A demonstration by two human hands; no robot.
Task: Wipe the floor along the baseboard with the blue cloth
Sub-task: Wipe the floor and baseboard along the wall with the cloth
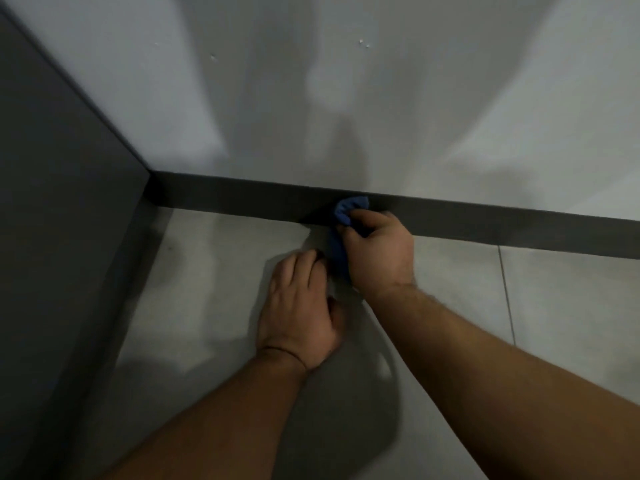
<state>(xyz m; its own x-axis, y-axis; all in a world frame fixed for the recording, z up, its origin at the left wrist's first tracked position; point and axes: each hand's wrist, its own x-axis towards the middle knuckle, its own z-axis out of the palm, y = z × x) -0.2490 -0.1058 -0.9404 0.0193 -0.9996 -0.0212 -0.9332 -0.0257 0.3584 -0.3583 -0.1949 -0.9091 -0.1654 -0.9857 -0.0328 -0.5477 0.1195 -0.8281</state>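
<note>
A dark grey baseboard runs across the foot of the pale wall, from the left corner to the right edge. My right hand grips the bunched blue cloth and presses it where the baseboard meets the light grey tiled floor. Part of the cloth hangs down under my palm. My left hand lies palm down on the floor just left of the cloth, fingers together and pointing at the wall, holding nothing.
A tall dark grey panel stands along the left and meets the baseboard at the corner. A tile joint runs across the floor to the right. My shadow falls on the wall and floor.
</note>
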